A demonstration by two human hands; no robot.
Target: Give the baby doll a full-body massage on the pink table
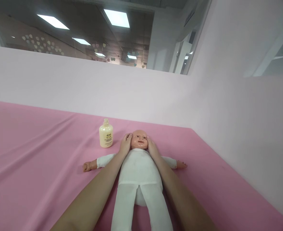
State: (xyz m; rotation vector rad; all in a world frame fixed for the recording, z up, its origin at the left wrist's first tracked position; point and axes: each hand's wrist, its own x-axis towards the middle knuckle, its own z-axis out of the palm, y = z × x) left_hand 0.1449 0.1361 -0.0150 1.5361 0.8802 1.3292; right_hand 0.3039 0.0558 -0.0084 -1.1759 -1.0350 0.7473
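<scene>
A baby doll [138, 173] in white cloth lies on its back on the pink sheet, arms spread out, head away from me. My left hand [125, 144] cups the left side of the doll's head [139, 140], fingers curved against it. My right hand [153, 146] rests against the other side of the head in the same way. Both forearms run along the doll's body. A cream pump bottle [106, 134] stands upright just left of the head, a short way from my left hand.
The pink sheet [35, 154] covers the whole surface, with folds on the left. A pale pink partition wall [155, 93] stands behind and along the right side. Ceiling lights and a room show above it.
</scene>
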